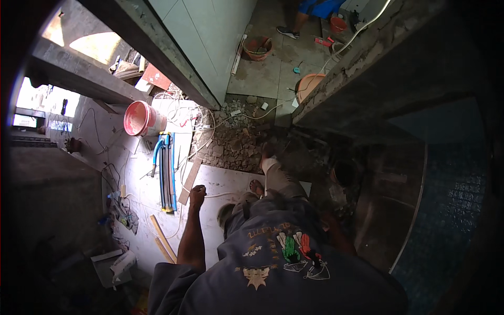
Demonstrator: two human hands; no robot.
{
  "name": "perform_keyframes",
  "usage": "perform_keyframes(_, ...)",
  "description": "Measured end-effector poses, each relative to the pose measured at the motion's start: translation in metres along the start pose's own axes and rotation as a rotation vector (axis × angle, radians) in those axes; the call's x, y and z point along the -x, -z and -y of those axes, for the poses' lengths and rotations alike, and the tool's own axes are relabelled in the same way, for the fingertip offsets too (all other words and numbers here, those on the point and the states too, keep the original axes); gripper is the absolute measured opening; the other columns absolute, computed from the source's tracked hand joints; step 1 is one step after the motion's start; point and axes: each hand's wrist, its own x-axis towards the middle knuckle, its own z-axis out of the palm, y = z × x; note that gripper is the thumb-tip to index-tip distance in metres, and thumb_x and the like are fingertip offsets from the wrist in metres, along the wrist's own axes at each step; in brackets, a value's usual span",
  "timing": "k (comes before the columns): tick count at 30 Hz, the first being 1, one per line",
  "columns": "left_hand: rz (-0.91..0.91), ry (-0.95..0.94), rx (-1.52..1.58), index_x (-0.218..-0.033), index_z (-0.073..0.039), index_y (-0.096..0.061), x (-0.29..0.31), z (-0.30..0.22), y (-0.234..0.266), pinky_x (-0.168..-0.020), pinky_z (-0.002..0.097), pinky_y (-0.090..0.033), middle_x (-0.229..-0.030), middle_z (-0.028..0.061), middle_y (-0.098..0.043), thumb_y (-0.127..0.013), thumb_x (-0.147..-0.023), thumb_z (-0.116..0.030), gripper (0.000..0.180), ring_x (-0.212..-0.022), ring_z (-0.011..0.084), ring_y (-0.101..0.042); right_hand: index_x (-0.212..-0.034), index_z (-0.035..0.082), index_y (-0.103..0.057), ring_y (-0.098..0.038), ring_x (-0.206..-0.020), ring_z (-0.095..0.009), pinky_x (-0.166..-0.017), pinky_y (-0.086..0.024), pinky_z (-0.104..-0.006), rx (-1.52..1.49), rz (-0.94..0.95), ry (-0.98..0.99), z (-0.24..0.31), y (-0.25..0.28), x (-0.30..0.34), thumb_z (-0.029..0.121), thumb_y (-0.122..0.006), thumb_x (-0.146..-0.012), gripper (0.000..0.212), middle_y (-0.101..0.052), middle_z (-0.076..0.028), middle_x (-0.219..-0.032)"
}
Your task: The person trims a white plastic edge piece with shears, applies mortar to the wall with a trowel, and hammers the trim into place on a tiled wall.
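Observation:
My left hand [197, 196] is closed, held out over the white floor tiles [210, 210]. Whatever its fingers hold, if anything, is too small to make out. Just beyond it lies a narrow brown strip [190, 181]. A white cord [223, 195] runs across the tiles close to the hand. Further left rests a long blue and black manual tile cutter [167, 173]. My right hand [325, 220] is low beside my body in deep shade, and its fingers do not show clearly.
A red-rimmed bucket [137, 118] stands beyond the cutter. Broken rubble [231, 144] covers the doorway floor, crossed by loose cable. Wooden sticks [163, 239] lie at the left. Through the doorway are another bucket [257, 48], an orange basin [310, 84] and a person's leg [299, 23].

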Motion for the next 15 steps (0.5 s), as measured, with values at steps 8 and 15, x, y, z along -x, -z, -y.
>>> perform_keyframes(8,0.152,0.146,-0.173,-0.108,-0.001,-0.077,-0.055,-0.043,-0.065,-0.072,0.0343,-0.056,-0.090,0.0159,-0.077,-0.067,-0.093,-0.022,0.027,-0.078,0.0214,-0.072,-0.126,0.003,-0.055,-0.063,-0.066,-0.021,-0.057,-0.051,-0.0419,0.057,0.080,0.130,0.176,-0.012,-0.111,0.051,-0.082,-0.079,0.072,-0.065,-0.010,-0.088)
perform_keyframes(15,0.227,0.033,-0.126,-0.114,0.002,-0.074,-0.094,-0.123,-0.015,-0.081,0.0350,-0.056,-0.098,0.0172,-0.076,-0.064,-0.092,-0.021,0.033,-0.088,0.0225,-0.072,-0.131,0.001,-0.053,-0.064,-0.065,-0.023,-0.056,-0.052,-0.0423,-0.003,0.124,0.229,0.350,0.015,-0.167,0.052,-0.081,-0.079,0.078,-0.066,-0.012,-0.089)
